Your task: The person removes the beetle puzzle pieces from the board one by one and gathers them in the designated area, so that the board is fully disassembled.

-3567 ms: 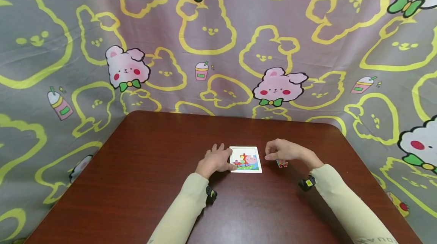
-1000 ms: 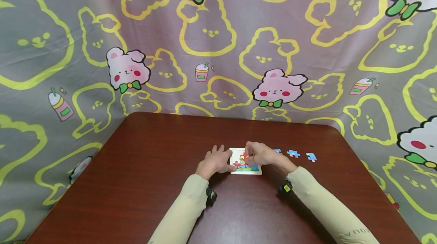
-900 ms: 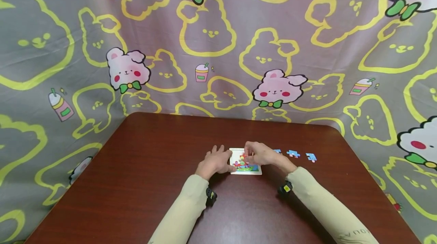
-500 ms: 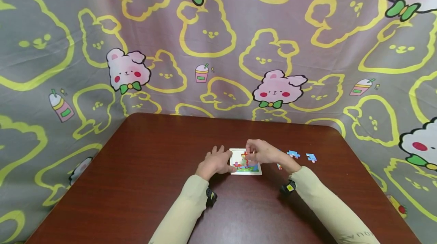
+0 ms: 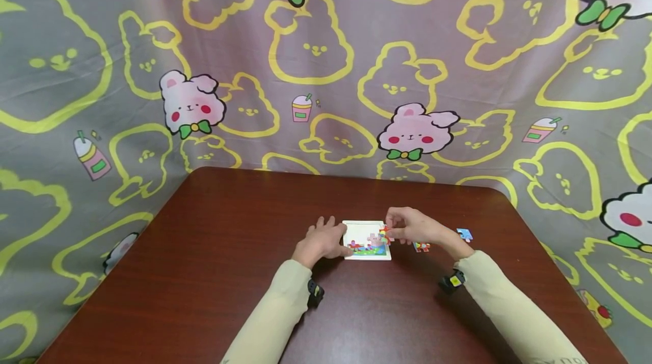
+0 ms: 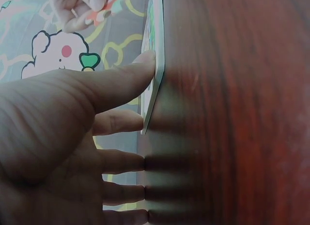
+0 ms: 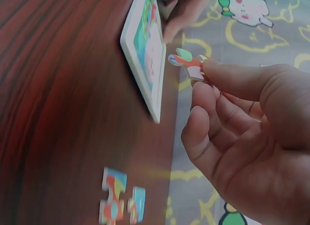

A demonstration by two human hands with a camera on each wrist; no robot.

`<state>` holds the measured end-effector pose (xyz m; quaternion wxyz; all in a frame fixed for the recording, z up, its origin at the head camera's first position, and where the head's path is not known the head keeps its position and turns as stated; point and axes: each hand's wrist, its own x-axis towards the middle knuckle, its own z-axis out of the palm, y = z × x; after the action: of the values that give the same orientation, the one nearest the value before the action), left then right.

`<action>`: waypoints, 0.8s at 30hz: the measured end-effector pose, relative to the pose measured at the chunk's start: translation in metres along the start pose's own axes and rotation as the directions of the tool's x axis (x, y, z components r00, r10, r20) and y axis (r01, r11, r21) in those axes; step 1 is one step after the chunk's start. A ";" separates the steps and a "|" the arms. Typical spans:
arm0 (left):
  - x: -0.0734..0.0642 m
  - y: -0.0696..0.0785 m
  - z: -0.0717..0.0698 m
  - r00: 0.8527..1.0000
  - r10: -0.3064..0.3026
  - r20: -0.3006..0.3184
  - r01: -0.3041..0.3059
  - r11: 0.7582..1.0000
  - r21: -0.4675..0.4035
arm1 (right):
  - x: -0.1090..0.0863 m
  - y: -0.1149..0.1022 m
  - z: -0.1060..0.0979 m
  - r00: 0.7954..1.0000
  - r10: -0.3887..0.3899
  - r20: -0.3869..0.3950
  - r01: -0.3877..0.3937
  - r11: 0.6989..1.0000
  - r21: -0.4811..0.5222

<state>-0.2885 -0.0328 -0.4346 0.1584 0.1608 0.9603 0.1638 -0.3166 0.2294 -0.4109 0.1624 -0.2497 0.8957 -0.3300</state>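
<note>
A white-rimmed puzzle tray (image 5: pixel 368 258) lies on the table, its lower part filled with a colourful picture and its upper part showing white. My left hand (image 5: pixel 322 239) is at the tray's left side, fingers spread; in the left wrist view the thumb (image 6: pixel 128 77) rests on the tray's edge. Above the tray's right edge, my right hand (image 5: pixel 415 225) pinches a red, green and pink jigsaw piece (image 7: pixel 190 65) between thumb and forefinger. That piece is held up off the tray in the right wrist view.
Loose jigsaw pieces lie to the right of the tray: one red and blue (image 5: pixel 420 247) under the right wrist, one blue (image 5: pixel 464 234) farther out. A brown table (image 5: pixel 244 222) carries everything, and a patterned cloth (image 5: pixel 326 92) hangs behind its far edge.
The right hand has moved from over the tray's middle to its right edge, with the jigsaw piece lifted out in its fingers. The tray's middle shows white there now. The left hand stayed put.
</note>
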 end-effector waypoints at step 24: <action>-0.001 0.001 -0.002 1.000 0.002 0.003 -0.002 1.000 -0.001 | -0.045 0.042 -0.052 0.994 0.107 -0.033 -0.107 0.994 -0.005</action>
<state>-0.2884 -0.0329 -0.4326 0.1597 0.1618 0.9599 0.1641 -0.3178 0.3084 -0.3951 0.1645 -0.1967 0.9114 -0.3219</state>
